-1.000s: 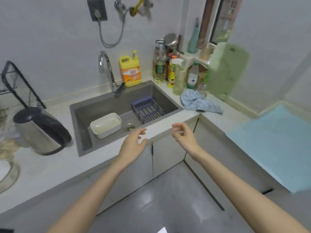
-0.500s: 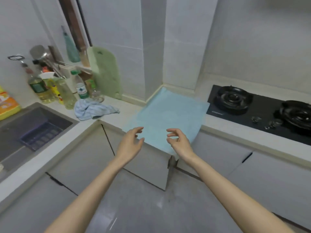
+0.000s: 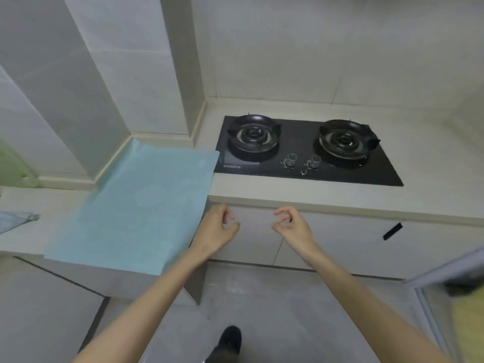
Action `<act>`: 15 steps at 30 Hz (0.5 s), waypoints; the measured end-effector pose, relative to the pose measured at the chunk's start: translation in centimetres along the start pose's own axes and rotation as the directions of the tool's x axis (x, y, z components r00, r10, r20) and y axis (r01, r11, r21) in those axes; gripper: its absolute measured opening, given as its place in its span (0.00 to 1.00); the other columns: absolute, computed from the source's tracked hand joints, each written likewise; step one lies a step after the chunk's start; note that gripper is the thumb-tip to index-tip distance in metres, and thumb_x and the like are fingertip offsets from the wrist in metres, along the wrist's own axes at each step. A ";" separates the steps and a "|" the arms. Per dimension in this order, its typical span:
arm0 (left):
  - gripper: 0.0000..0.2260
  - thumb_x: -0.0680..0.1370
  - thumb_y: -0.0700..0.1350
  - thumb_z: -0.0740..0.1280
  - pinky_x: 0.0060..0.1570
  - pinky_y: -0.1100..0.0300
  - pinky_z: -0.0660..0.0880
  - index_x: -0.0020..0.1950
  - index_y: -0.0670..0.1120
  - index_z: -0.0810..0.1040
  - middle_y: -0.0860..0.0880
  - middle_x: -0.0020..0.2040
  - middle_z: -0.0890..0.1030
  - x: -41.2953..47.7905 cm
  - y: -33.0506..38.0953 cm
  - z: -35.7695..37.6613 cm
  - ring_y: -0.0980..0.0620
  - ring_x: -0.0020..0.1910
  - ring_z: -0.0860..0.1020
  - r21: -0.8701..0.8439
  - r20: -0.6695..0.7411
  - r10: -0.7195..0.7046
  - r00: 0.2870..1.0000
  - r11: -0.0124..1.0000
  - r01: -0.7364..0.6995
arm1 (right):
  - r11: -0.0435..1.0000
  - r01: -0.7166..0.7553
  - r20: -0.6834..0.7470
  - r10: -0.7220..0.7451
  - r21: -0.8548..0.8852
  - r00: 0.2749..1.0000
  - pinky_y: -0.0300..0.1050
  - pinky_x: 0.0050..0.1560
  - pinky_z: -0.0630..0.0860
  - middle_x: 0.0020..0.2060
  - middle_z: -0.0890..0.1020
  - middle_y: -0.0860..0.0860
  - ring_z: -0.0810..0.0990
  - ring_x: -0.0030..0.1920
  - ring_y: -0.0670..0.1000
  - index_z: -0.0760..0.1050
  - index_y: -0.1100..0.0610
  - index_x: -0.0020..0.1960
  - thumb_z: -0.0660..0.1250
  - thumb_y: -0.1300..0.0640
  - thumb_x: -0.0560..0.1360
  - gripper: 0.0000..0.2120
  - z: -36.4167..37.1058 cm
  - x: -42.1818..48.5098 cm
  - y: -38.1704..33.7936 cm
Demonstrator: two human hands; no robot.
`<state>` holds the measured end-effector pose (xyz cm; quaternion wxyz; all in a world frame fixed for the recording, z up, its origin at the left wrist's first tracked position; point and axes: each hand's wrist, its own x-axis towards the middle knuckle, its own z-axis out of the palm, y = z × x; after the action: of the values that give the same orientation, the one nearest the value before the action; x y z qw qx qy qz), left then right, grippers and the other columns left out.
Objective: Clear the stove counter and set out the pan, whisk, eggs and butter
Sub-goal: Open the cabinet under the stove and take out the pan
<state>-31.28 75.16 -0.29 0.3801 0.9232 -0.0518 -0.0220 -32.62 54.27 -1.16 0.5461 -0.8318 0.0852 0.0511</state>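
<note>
Hands, two. Left hand (image 3: 217, 229) and right hand (image 3: 290, 226) hover side by side, apart, in front of the counter's front edge. Fingers of both are loosely curled and hold nothing.

Stove (image 3: 301, 146), one: black glass, set into the counter (image 3: 288, 189), well back from its front edge. A bare strip of counter runs in front of it, and more bare counter lies to its right.

Burners, two: left (image 3: 253, 136), right (image 3: 343, 140), nothing on either.

Knobs, two (image 3: 290, 159) (image 3: 315, 161), between the burners, near the glass's front edge.

Mat (image 3: 138, 205), one: pale blue, flat on the corner counter. Its far right corner is just beside the stove and its near edge overhangs the counter front.

Cloth (image 3: 15, 218), one: blue, bunched, at the picture's left edge.

Cutting board (image 3: 10, 166), one: green, partly visible, against the left wall.

Cabinet handle (image 3: 392, 231), one: black, below the counter to the right.

Shoe (image 3: 229, 339), one: dark, on the grey floor (image 3: 275, 297).
</note>
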 end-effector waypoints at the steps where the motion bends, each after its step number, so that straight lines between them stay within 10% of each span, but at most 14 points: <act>1: 0.08 0.74 0.46 0.70 0.38 0.58 0.68 0.43 0.44 0.72 0.49 0.38 0.73 1.4 0.5 1.2 0.51 0.37 0.70 0.004 0.021 0.011 1.000 1.000 -0.011 | 1.000 -0.004 -0.022 0.004 -0.006 1.000 0.30 0.34 0.68 0.42 0.74 0.49 0.72 0.37 0.48 0.74 0.54 0.52 0.68 0.63 0.73 0.09 -1.1 1.0 0.6; 15: 0.09 0.77 0.47 0.64 0.36 0.64 0.67 0.55 0.45 0.75 0.49 0.43 0.77 14.5 -0.9 18.2 0.51 0.42 0.76 -0.015 0.423 -0.247 0.872 0.960 0.280 | 0.879 0.069 0.109 -0.020 -0.471 0.994 0.39 0.48 0.67 0.48 0.72 0.47 0.70 0.50 0.48 0.71 0.50 0.54 0.67 0.59 0.74 0.11 -9.8 16.2 8.0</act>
<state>-18.24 61.49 -13.87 0.3885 0.8804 -0.0045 -0.2720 -18.37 40.72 -7.37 0.3306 -0.9382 0.0232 0.0997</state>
